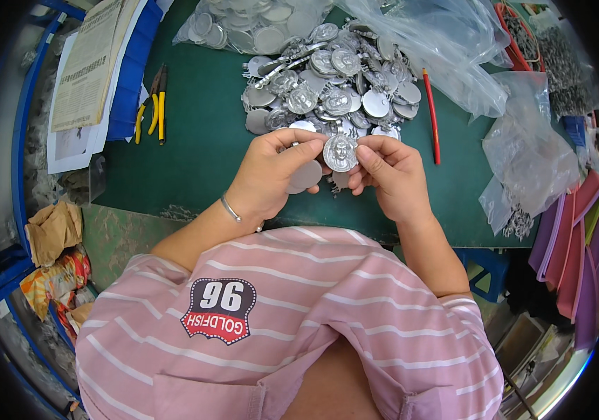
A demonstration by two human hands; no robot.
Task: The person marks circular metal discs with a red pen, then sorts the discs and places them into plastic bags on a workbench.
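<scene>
Between my two hands is a round silver medal with a raised portrait on its face. My right hand pinches its right edge with thumb and fingertips. The thumb and fingers of my left hand meet its left edge. Tucked in that same left hand is a plain-faced silver disc, partly covered by the fingers. Just beyond my hands lies a heap of silver medals, some portrait side up, some with smooth backs showing. Small toothed bits stick out from several of them.
The work surface is dark green. Yellow-handled pliers lie at left beside a blue bin with papers. A red pencil is right of the heap. Clear plastic bags spread along the right, and a bag of discs lies behind.
</scene>
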